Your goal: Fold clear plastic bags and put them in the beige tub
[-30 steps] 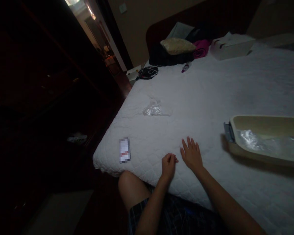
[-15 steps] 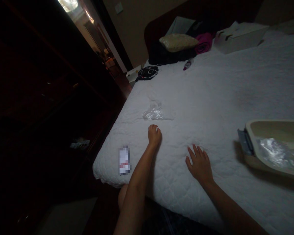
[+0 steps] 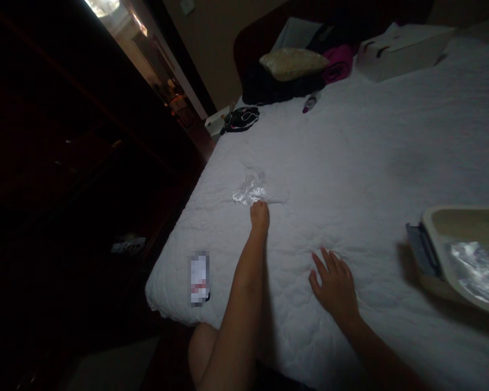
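My left hand (image 3: pixel 259 216) is closed at the near edge of a crumpled clear plastic bag (image 3: pixel 250 190), its fingertips on the film. The bag lies flat on the white quilted bedding (image 3: pixel 350 174). My right hand (image 3: pixel 334 279) rests palm down on the bedding with its fingers spread, holding nothing. To the right of it stands a cream bin (image 3: pixel 444 213) with a grey handle, and more clear plastic (image 3: pixel 478 269) lies inside. A blurred-out phone-like object (image 3: pixel 199 279) lies left of my left forearm.
Toward the headboard are a yellowish pillow (image 3: pixel 293 64), a pink roll (image 3: pixel 337 64), a white box (image 3: pixel 403 53) and a small bottle (image 3: pixel 311 102). A black item with cords (image 3: pixel 242 118) lies by the bed's far left edge. Dark furniture stands at left.
My left hand has moved forward to the bag and its fingers have closed at the near edge. My right hand stays spread on the bedding. The view has shifted slightly.
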A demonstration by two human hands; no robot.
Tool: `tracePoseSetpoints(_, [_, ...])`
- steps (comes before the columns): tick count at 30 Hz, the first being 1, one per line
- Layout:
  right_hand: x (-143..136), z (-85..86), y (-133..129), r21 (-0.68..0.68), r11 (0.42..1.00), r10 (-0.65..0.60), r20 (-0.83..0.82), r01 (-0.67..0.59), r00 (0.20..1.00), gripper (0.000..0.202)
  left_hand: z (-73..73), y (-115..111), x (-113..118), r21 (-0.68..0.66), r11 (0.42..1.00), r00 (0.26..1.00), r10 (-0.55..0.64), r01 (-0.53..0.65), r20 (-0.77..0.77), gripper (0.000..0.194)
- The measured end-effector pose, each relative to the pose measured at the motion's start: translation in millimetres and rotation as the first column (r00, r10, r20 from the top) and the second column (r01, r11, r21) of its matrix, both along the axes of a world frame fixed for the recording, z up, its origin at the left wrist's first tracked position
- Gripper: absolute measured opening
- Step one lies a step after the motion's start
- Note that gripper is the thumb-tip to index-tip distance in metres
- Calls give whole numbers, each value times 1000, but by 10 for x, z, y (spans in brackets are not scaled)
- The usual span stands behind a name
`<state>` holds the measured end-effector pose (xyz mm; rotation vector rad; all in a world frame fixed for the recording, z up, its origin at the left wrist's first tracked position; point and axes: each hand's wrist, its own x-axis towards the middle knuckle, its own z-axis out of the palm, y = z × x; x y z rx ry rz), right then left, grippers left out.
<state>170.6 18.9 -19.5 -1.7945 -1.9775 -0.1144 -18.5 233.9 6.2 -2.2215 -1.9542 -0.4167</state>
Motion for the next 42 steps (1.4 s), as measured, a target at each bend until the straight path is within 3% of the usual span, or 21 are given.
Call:
tracePoseSetpoints(6, [-4, 2, 5, -11, 1000, -5, -7, 5, 1000, 40, -69, -253, 40, 44, 999, 1000, -17, 17, -1, 18])
tracePoseSetpoints(9, [-9, 9, 7, -16, 1000, -15, -13, 15, 1000, 39, -93, -499, 84, 72, 997, 999, -35, 32, 34, 16])
tracePoseSetpoints(11, [-14, 18, 5, -13, 1000, -16, -13, 15, 1000, 39, -113, -721, 131, 113, 990, 984, -104, 88, 143, 16])
tracePoseSetpoints(14, [-18, 32, 1, -3, 1000, -18, -15, 18, 1000, 39, -140, -1124, 214, 120, 960, 879, -280, 253, 387, 21])
tracePoseSetpoints(19, [-15, 42, -12, 21, 1000, -5, -30, 6, 1000, 40, -156, -1794, 315, 67, 978, 698, -187, 196, 692, 24])
tracePoseSetpoints(22, [-16, 37, -22, 49, 999, 5, -36, -3, 999, 39, -160, -2044, 353, 40, 980, 586, -150, 196, 797, 15])
tracePoseSetpoints(24, [-14, 26, -22, 73, 997, 10, -44, -7, 999, 39, -158, -2129, 377, 44, 989, 473, -106, 141, 875, 15])
tracePoseSetpoints(26, [-3, 5, -11, 101, 995, 20, -63, -13, 998, 38, -152, -2177, 390, 32, 998, 293, -46, 51, 955, 19])
tracePoseSetpoints(28, [19, -22, 7, 137, 990, 35, -105, -20, 994, 37, -143, -2223, 378, -21, 1000, 42, 22, -13, 999, 23])
tracePoseSetpoints(31, [66, -48, 7, 207, 977, 92, -235, -42, 968, 34, -135, -2323, 323, -104, 994, -313, 93, -19, 945, 36])
tracePoseSetpoints(33, [86, -40, -40, 260, 964, 154, -380, -54, 912, 32, -138, -2390, 297, -120, 993, -418, 114, 11, 901, 43])
tracePoseSetpoints(35, [81, -6, -127, 278, 960, 186, -568, -26, 802, 26, -151, -2430, 301, -120, 991, -427, 130, 51, 895, 47])
tracePoseSetpoints(37, [44, 46, -229, 189, 981, 171, -764, -37, 622, 24, -173, -2435, 332, -114, 990, -391, 140, 88, 910, 48])
tracePoseSetpoints(40, [-38, 132, -327, 3, 975, 76, -944, -222, 322, 31, -208, -2414, 386, -110, 988, -301, 139, 111, 943, 45])
tracePoseSetpoints(42, [-80, 179, -335, -51, 948, 23, -974, -313, 227, 38, -224, -2406, 405, -98, 988, -249, 125, 117, 960, 44])
